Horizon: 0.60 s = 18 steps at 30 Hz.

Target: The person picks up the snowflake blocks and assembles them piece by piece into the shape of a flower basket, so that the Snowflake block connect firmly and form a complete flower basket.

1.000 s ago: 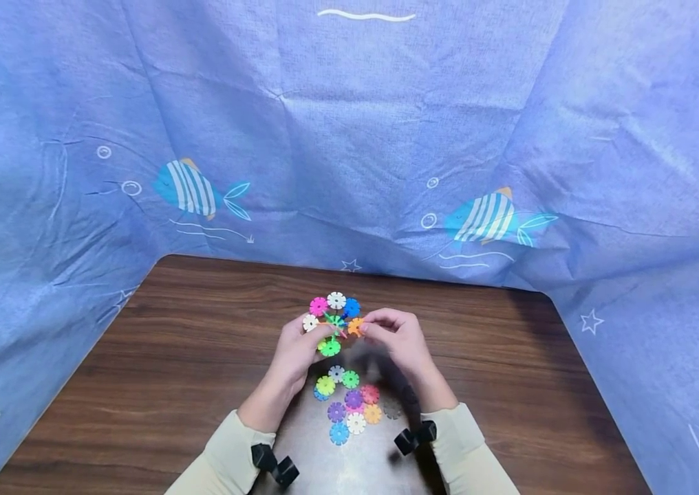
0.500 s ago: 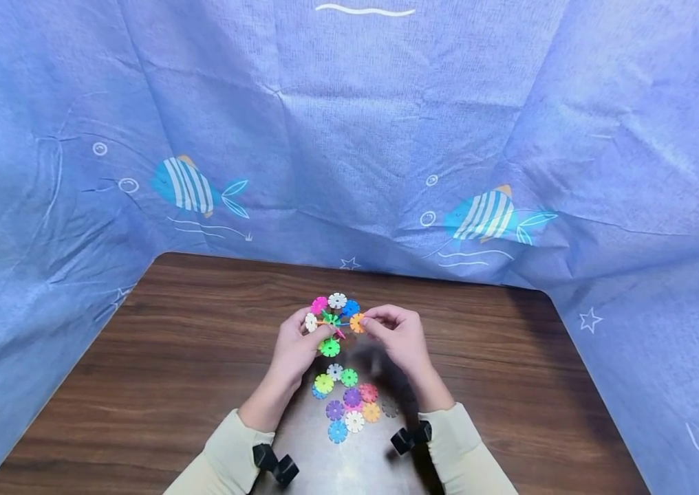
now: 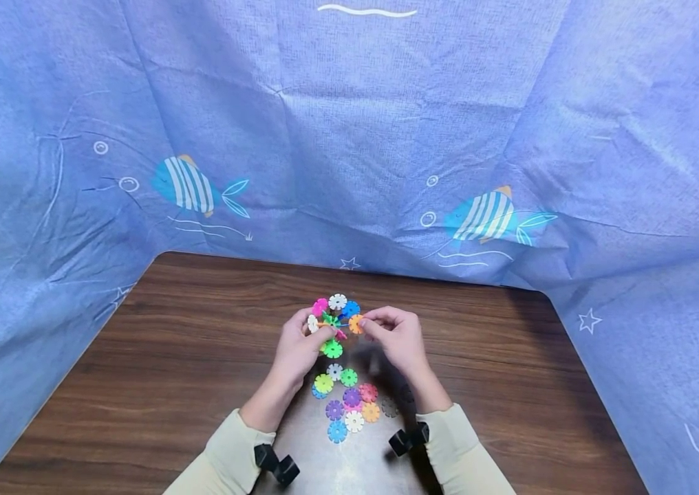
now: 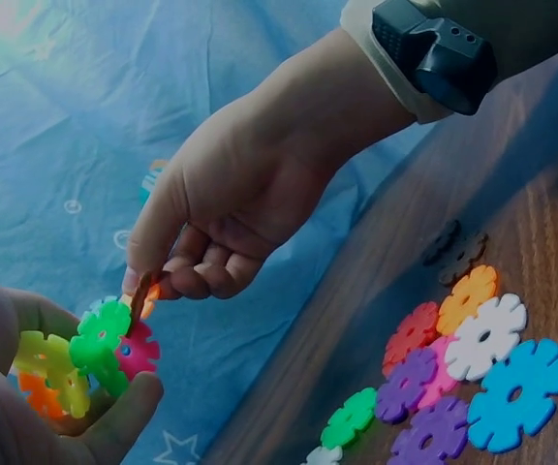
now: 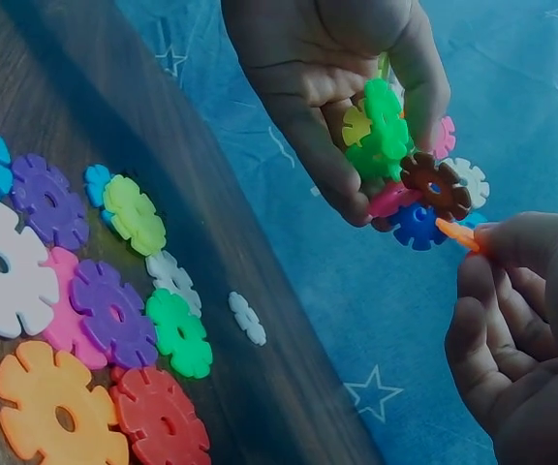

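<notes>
My left hand (image 3: 296, 346) holds a cluster of slotted plastic snowflake discs above the table. In the head view, its white disc (image 3: 338, 302), pink disc (image 3: 320, 306) and blue disc (image 3: 351, 309) ring a green disc (image 3: 331, 321). The right wrist view shows a brown disc (image 5: 436, 184) on the cluster's near side. With thumb and fingertips, my right hand (image 3: 400, 338) pinches an orange disc (image 3: 356, 324) at the cluster's right side. Seen edge-on, the orange disc meets the blue one; whether their slots interlock I cannot tell. Fingers hide part of the cluster.
Loose discs lie on the wooden table nearer the body, including a purple disc (image 3: 334, 410), a light blue disc (image 3: 337, 432) and a red disc (image 3: 369, 392). Some overlap. A blue fish-print cloth (image 3: 349, 137) hangs behind the table's far edge.
The orange disc shifted slightly right, then back left toward the cluster. The cluster has turned a little in my left hand. The loose discs stay in place on the table.
</notes>
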{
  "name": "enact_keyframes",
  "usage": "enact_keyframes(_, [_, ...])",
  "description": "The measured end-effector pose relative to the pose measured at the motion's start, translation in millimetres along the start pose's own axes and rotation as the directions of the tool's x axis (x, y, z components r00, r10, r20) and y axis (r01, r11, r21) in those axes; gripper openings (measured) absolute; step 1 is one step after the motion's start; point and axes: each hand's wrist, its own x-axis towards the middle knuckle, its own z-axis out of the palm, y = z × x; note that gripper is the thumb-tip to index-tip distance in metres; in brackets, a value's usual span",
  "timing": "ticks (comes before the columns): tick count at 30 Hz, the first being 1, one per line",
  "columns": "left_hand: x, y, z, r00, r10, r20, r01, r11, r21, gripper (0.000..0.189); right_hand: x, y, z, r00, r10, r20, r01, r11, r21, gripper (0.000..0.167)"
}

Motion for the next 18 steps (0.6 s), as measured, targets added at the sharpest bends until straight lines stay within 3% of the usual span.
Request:
enact_keyframes(2, [0.0,-1.1,1.3,1.000,0.009,-0.007,-0.009,1.000,0.014,0.043,-0.6,-0.7,-0.2,1.000,0.016,-0.001,-0.016,1.000,-0.008,0.006])
enact_keyframes(9, [-1.2,-2.0,2.4,1.000,0.002,-0.008,-0.001,0.999,0.035,0.041,6.1,29.2,-1.4,0.998,0.059,0.021,-0.059,0.998,0.019,0.009])
enact_keyframes(18, [-2.4,-4.0,3.0,1.000,0.007,0.003,-0.007,0.996,0.087,0.043,6.3,28.5,-3.5,0.997,0.054,0.061,-0.058,0.996,0.064,0.011])
